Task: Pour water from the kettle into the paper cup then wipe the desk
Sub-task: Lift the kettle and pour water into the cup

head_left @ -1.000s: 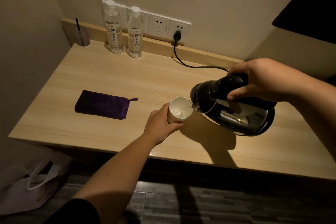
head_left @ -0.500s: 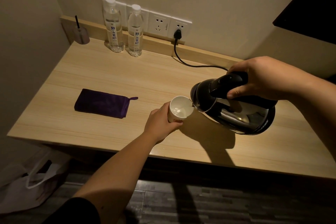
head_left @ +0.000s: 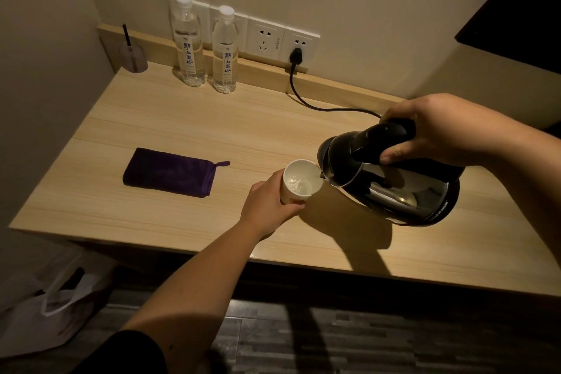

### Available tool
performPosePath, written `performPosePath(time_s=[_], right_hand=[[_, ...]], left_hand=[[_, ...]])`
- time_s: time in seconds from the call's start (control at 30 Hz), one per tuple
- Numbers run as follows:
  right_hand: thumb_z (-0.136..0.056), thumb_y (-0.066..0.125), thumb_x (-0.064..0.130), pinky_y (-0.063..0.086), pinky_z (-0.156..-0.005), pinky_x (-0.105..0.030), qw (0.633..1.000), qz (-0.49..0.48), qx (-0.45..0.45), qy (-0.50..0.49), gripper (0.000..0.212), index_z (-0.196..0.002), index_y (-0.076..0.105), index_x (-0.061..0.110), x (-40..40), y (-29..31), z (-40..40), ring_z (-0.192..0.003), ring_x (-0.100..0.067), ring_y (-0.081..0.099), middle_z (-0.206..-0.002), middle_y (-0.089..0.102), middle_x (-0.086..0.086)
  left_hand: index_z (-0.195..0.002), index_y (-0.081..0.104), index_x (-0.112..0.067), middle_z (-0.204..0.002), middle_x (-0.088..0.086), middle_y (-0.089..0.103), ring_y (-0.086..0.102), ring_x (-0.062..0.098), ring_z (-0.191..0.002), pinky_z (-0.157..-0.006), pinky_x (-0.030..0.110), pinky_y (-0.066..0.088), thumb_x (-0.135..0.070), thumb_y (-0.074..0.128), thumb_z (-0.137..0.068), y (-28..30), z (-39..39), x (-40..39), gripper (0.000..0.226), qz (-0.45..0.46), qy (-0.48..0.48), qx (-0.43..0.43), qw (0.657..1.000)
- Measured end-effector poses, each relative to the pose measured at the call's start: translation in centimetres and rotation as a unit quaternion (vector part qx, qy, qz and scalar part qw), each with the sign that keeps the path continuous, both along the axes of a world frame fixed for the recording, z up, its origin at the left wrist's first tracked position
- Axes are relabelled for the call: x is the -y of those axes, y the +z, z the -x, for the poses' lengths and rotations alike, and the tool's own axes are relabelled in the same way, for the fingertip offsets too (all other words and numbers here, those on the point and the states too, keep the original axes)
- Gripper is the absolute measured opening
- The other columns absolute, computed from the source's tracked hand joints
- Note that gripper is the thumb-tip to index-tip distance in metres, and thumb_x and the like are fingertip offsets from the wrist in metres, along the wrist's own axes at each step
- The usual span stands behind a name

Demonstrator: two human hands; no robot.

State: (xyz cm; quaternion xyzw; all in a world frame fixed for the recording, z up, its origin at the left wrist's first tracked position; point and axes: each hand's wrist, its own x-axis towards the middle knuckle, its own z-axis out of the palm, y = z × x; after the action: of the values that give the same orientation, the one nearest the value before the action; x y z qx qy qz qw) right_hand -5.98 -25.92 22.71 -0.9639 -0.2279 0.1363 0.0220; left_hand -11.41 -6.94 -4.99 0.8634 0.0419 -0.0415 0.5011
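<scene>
My right hand (head_left: 437,130) grips the black handle of a steel kettle (head_left: 391,182), tilted left with its spout over a white paper cup (head_left: 299,181). Water lies in the cup. My left hand (head_left: 268,205) is wrapped around the cup's side and holds it on the wooden desk (head_left: 182,118). A folded purple cloth (head_left: 171,171) lies flat on the desk to the left of the cup, apart from both hands.
Two clear water bottles (head_left: 186,39) (head_left: 224,50) stand at the back by the wall sockets. A black cord (head_left: 303,97) runs from a plug across the desk behind the kettle. A small clear holder (head_left: 133,53) sits in the back left corner. A white bag (head_left: 51,310) lies on the floor.
Both hands, the cup and the tilted kettle have stayed almost in place; the water in the cup looks slightly higher.
</scene>
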Motion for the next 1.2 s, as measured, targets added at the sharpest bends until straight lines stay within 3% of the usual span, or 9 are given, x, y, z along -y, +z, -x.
performPosePath(time_s=[0.3, 0.47, 0.57, 0.67, 0.77, 0.93, 1.03, 1.1, 1.2], right_hand=[[-0.068, 0.078, 0.025, 0.043, -0.064, -0.023, 0.96, -0.222, -0.057, -0.162, 0.036, -0.09, 0.056, 0.041, 4.0, -3.1, 3.3, -0.084, -0.006, 0.057, -0.092, 0.061, 0.009], [-0.071, 0.075, 0.024, 0.044, -0.075, -0.028, 0.93, -0.298, -0.047, -0.212, 0.036, -0.093, 0.056, 0.043, 6.3, -5.5, 5.1, -0.092, -0.008, 0.056, -0.098, 0.062, 0.008], [-0.072, 0.073, 0.021, 0.045, -0.08, -0.034, 0.889, -0.37, -0.028, -0.27, 0.035, -0.094, 0.056, 0.043, 7.6, -6.9, 6.4, -0.093, -0.014, 0.057, -0.099, 0.061, 0.006], [-0.079, 0.071, 0.019, 0.047, -0.078, -0.035, 0.838, -0.427, 0.02, -0.341, 0.032, -0.093, 0.056, 0.043, 9.3, -8.5, 8.1, -0.091, -0.021, 0.059, -0.098, 0.06, 0.004], [-0.085, 0.066, 0.026, 0.045, -0.074, -0.032, 0.789, -0.442, 0.077, -0.419, 0.028, -0.11, 0.057, 0.034, 11.1, -10.7, 9.9, -0.095, -0.023, 0.059, -0.103, 0.061, -0.001], [-0.084, 0.067, 0.031, 0.049, -0.083, -0.038, 0.702, -0.483, 0.156, -0.499, 0.032, -0.114, 0.058, 0.027, 12.5, -13.7, 11.3, -0.098, -0.026, 0.061, -0.1, 0.063, -0.002], [-0.085, 0.067, 0.031, 0.049, -0.085, -0.037, 0.68, -0.485, 0.182, -0.519, 0.037, -0.119, 0.058, 0.02, 13.0, -14.8, 11.4, -0.102, -0.025, 0.06, -0.108, 0.063, -0.009], [-0.084, 0.067, 0.033, 0.046, -0.08, -0.03, 0.667, -0.491, 0.188, -0.527, 0.038, -0.119, 0.058, 0.021, 13.3, -15.4, 11.3, -0.103, -0.024, 0.059, -0.11, 0.062, -0.007], [-0.083, 0.067, 0.038, 0.046, -0.08, -0.031, 0.665, -0.489, 0.187, -0.533, 0.038, -0.118, 0.058, 0.025, 13.8, -16.2, 11.1, -0.104, -0.022, 0.059, -0.111, 0.062, -0.004]], left_hand=[[-0.138, 0.039, -0.034, -0.12, -0.01, 0.059, 0.044, 0.019, -0.12, -0.09, 0.036, 0.045, -0.05, 0.078, -0.071, 0.1, -0.1, 0.0, 0.079, -0.002, 0.0, -0.004, 1.0], [-0.136, 0.04, -0.034, -0.121, -0.011, 0.059, 0.048, 0.017, -0.117, -0.089, 0.038, 0.048, -0.054, 0.078, -0.069, 0.2, 0.0, 0.2, 0.08, -0.005, 0.003, -0.005, 1.0], [-0.134, 0.041, -0.035, -0.117, -0.013, 0.058, 0.049, 0.014, -0.113, -0.086, 0.034, 0.049, -0.058, 0.079, -0.066, 0.5, 0.0, 0.2, 0.081, -0.002, 0.008, -0.012, 1.0], [-0.132, 0.043, -0.036, -0.109, -0.016, 0.055, 0.05, 0.011, -0.108, -0.076, 0.021, 0.043, -0.054, 0.081, -0.066, 0.9, 0.2, 0.3, 0.078, 0.017, 0.014, -0.016, 1.0], [-0.132, 0.044, -0.035, -0.107, -0.017, 0.054, 0.052, 0.008, -0.105, -0.07, 0.013, 0.039, -0.049, 0.083, -0.066, 1.1, 0.2, 0.4, 0.077, 0.027, 0.018, -0.016, 0.999], [-0.132, 0.044, -0.033, -0.109, -0.014, 0.056, 0.054, 0.012, -0.106, -0.081, 0.028, 0.049, -0.049, 0.082, -0.066, 1.0, 0.2, 0.6, 0.077, 0.019, 0.016, -0.017, 1.0], [-0.134, 0.044, -0.032, -0.112, -0.011, 0.058, 0.055, 0.014, -0.105, -0.082, 0.032, 0.049, -0.05, 0.081, -0.066, 1.1, 0.3, 0.7, 0.079, 0.017, 0.018, -0.02, 0.999], [-0.134, 0.044, -0.03, -0.11, -0.011, 0.057, 0.055, 0.014, -0.104, -0.081, 0.031, 0.048, -0.05, 0.081, -0.067, 1.1, 0.2, 0.7, 0.079, 0.013, 0.019, -0.014, 1.0], [-0.136, 0.043, -0.026, -0.112, -0.01, 0.056, 0.054, 0.013, -0.102, -0.078, 0.028, 0.044, -0.044, 0.082, -0.07, 1.2, 0.2, 0.7, 0.079, 0.013, 0.017, -0.013, 1.0]])
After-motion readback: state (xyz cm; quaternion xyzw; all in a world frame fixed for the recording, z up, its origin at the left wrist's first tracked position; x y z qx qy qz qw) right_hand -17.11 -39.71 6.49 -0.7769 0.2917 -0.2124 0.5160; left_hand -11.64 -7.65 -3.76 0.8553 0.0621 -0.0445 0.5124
